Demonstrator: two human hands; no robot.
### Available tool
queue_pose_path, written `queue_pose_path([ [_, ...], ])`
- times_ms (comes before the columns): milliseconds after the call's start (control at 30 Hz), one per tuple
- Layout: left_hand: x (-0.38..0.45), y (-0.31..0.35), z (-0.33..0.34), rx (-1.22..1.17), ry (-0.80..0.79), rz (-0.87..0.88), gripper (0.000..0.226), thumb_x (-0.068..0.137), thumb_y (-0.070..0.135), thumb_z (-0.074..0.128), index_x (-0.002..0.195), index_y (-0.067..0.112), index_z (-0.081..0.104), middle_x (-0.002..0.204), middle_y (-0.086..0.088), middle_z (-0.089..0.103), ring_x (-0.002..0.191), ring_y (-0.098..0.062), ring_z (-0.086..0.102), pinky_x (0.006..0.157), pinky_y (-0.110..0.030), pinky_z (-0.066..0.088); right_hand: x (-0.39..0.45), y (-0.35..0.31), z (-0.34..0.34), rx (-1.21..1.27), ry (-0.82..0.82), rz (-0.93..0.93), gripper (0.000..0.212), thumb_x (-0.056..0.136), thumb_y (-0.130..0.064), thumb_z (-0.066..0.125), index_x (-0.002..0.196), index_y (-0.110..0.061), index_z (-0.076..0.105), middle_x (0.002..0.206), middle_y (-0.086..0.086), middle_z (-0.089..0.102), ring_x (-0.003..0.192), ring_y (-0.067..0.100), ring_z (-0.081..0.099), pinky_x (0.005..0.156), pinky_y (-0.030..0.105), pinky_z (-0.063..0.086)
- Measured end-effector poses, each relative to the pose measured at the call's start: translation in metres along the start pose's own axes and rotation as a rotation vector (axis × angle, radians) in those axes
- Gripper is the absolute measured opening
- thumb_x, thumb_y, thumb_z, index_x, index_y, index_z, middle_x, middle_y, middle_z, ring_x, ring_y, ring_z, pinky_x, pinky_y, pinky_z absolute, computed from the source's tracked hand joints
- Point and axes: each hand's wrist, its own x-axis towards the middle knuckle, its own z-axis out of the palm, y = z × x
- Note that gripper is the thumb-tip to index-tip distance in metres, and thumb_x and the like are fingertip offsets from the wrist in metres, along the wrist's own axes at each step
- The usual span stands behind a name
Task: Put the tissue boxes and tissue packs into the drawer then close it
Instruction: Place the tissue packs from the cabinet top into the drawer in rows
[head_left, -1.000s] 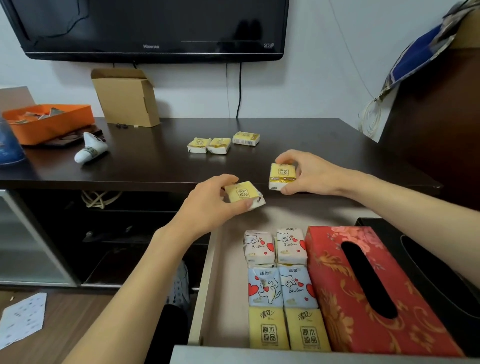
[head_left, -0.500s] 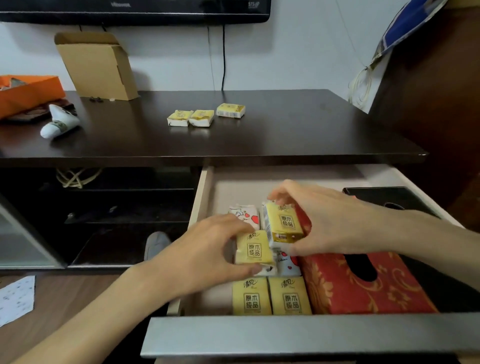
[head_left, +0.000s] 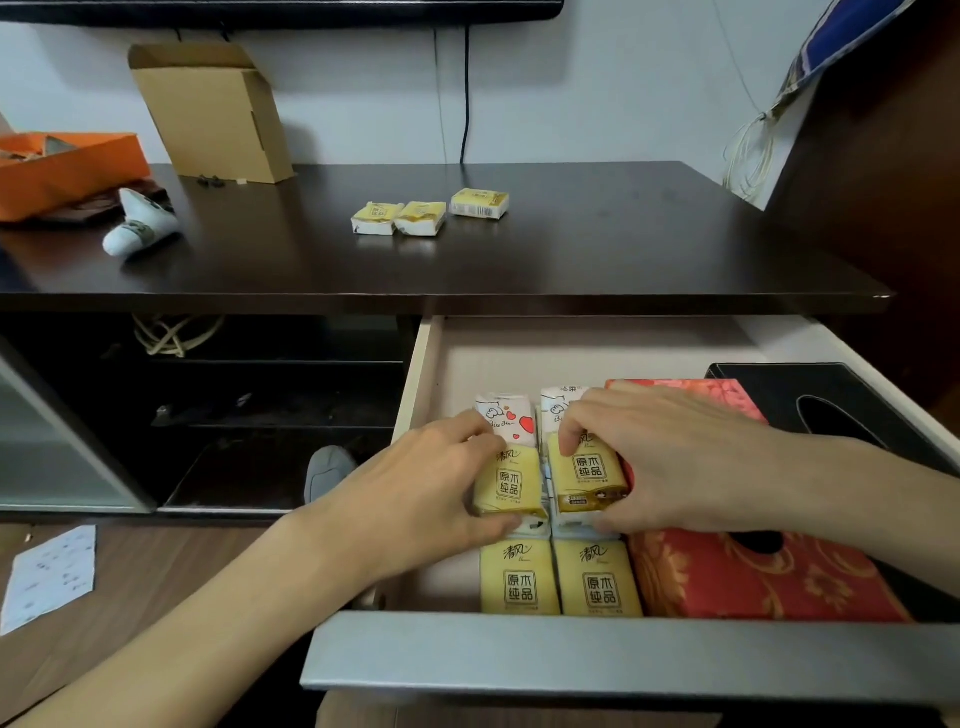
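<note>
The drawer (head_left: 597, 660) stands pulled out under the dark tabletop. My left hand (head_left: 415, 499) grips a yellow tissue pack (head_left: 506, 480) and my right hand (head_left: 675, 457) grips a second yellow tissue pack (head_left: 584, 470); both packs rest on the middle row of packs inside the drawer. Two more yellow packs (head_left: 558, 577) lie at the front, two white heart-printed packs (head_left: 511, 418) behind. A red tissue box (head_left: 753, 577) and a black tissue box (head_left: 826, 400) lie to the right. Three yellow packs (head_left: 426, 213) remain on the tabletop.
On the tabletop (head_left: 571, 260) stand an open cardboard box (head_left: 213, 111), an orange tray (head_left: 57, 166) and a white tube (head_left: 137, 231). A dark open shelf and glass door sit left of the drawer. A paper sheet (head_left: 49, 577) lies on the wooden floor.
Both hands carried a yellow pack each from the tabletop edge down into the drawer and now press them onto the middle row. The camera has tilted downward.
</note>
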Motion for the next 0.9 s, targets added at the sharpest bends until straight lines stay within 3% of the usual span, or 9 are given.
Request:
queue_pose_path([
  [67, 0.001, 0.000, 0.000, 0.040, -0.015, 0.010, 0.064, 0.081, 0.073, 0.052, 0.129, 0.030, 0.055, 0.124, 0.016, 0.050, 0.107, -0.006, 0.054, 0.057, -0.008, 0.029, 0.002, -0.003, 0.001, -0.027, 0.002, 0.007, 0.053, 0.074, -0.068, 0.071, 0.115, -0.045, 0.045, 0.105, -0.026, 0.046, 0.097, 0.001, 0.039, 0.081, 0.029, 0.034],
  [167, 0.001, 0.000, 0.002, 0.089, -0.026, 0.021, 0.066, 0.082, 0.074, 0.050, 0.131, 0.030, 0.053, 0.127, 0.014, 0.048, 0.112, -0.008, 0.051, 0.072, -0.023, 0.040, 0.005, -0.007, 0.007, -0.061, 0.002, 0.003, 0.056, 0.075, -0.071, 0.068, 0.119, -0.043, 0.048, 0.112, -0.025, 0.047, 0.101, 0.002, 0.036, 0.087, 0.029, 0.026],
  [333, 0.001, -0.001, 0.003, 0.137, -0.039, 0.041, 0.065, 0.083, 0.075, 0.047, 0.128, 0.030, 0.055, 0.133, 0.014, 0.041, 0.113, -0.005, 0.042, 0.064, -0.021, 0.031, 0.006, -0.009, 0.009, -0.055, -0.018, 0.018, 0.055, 0.076, -0.070, 0.070, 0.120, -0.042, 0.052, 0.117, -0.023, 0.044, 0.105, 0.002, 0.033, 0.099, 0.028, 0.025],
  [533, 0.004, -0.002, 0.004, 0.180, 0.007, 0.069, 0.071, 0.081, 0.079, 0.041, 0.132, 0.031, 0.054, 0.131, 0.011, 0.045, 0.117, -0.008, 0.038, 0.085, -0.026, 0.039, 0.005, -0.006, 0.005, -0.010, 0.007, 0.004, 0.048, 0.079, -0.071, 0.065, 0.117, -0.043, 0.060, 0.119, -0.024, 0.048, 0.106, -0.001, 0.036, 0.090, 0.027, 0.030],
  [600, 0.005, -0.001, -0.001, 0.166, 0.045, 0.054, 0.076, 0.080, 0.082, 0.036, 0.133, 0.031, 0.053, 0.130, 0.013, 0.047, 0.119, -0.007, 0.039, 0.091, -0.027, 0.040, 0.008, -0.003, 0.000, 0.097, 0.091, 0.002, 0.037, 0.081, -0.069, 0.059, 0.107, -0.043, 0.064, 0.116, -0.025, 0.053, 0.108, -0.001, 0.043, 0.092, 0.030, 0.040],
  [733, 0.015, -0.006, -0.024, 0.039, 0.198, -0.013, 0.064, 0.085, 0.073, 0.036, 0.129, 0.031, 0.057, 0.123, 0.018, 0.051, 0.114, -0.002, 0.046, 0.084, -0.023, 0.043, 0.034, 0.010, -0.018, 0.385, 0.358, 0.058, 0.013, 0.087, -0.045, 0.066, 0.091, -0.035, 0.072, 0.102, -0.018, 0.067, 0.101, 0.001, 0.058, 0.089, 0.029, 0.045],
  [800, 0.024, -0.019, -0.038, -0.023, 0.285, -0.066, 0.052, 0.089, 0.064, 0.043, 0.125, 0.030, 0.059, 0.120, 0.018, 0.053, 0.114, -0.002, 0.048, 0.085, -0.026, 0.046, 0.057, 0.019, -0.027, 0.516, 0.453, 0.083, 0.003, 0.089, -0.029, 0.072, 0.089, -0.029, 0.075, 0.096, -0.014, 0.073, 0.095, -0.001, 0.064, 0.086, 0.023, 0.048],
  [900, 0.045, -0.043, -0.051, -0.178, 0.414, -0.159, 0.039, 0.092, 0.048, 0.053, 0.122, 0.025, 0.064, 0.117, 0.014, 0.058, 0.113, -0.007, 0.054, 0.093, -0.036, 0.049, 0.098, 0.033, -0.039, 0.622, 0.528, 0.141, 0.011, 0.090, -0.019, 0.071, 0.092, -0.029, 0.075, 0.097, -0.012, 0.076, 0.093, -0.002, 0.066, 0.078, 0.004, 0.043],
])
